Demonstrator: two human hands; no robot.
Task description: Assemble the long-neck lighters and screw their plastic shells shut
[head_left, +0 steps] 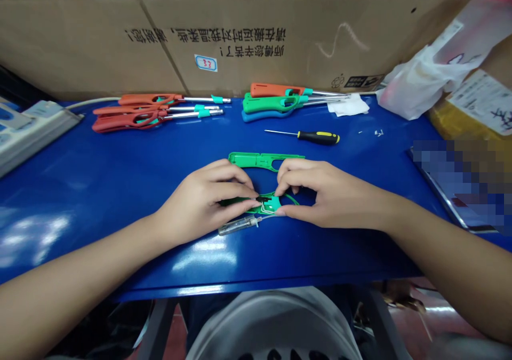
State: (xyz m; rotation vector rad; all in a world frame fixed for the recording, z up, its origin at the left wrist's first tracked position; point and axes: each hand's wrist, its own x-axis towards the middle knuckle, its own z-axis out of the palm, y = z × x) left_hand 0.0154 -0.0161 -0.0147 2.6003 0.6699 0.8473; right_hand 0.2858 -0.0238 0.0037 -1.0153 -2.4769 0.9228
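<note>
The left hand point(208, 197) has its thumb and fingertips closed on a small black part point(263, 199) in an open green lighter-handle half-shell point(253, 211), apparently to press that part into its recess; the right hand point(324, 194) pinches across the half-shell's right-hand end, thumb and forefinger on either side of a teal trigger point(274, 203), probably so that nothing slides on the slick blue tabletop point(120, 189). The half-shell lies on that tabletop between the two hands, hollow side up, which leaves its fittings open to the fingertips; pale wires point(267, 209) bend over its near edge; a clear fuel tank point(239, 225) lies just on the near side of it, seemingly left there because a thin tube runs back toward the fittings; the matching green half-shell point(256, 160) lies beyond it, also hollow side up, perhaps set apart for access. Farther beyond it, to the right, rests a screwdriver point(319, 137), within easy reach; farthest beyond it, red-orange lighters point(128, 121) and mixed-colour lighters point(268, 104) sit in two bunches by the carton point(96, 40), probably to stop them scattering.
</note>
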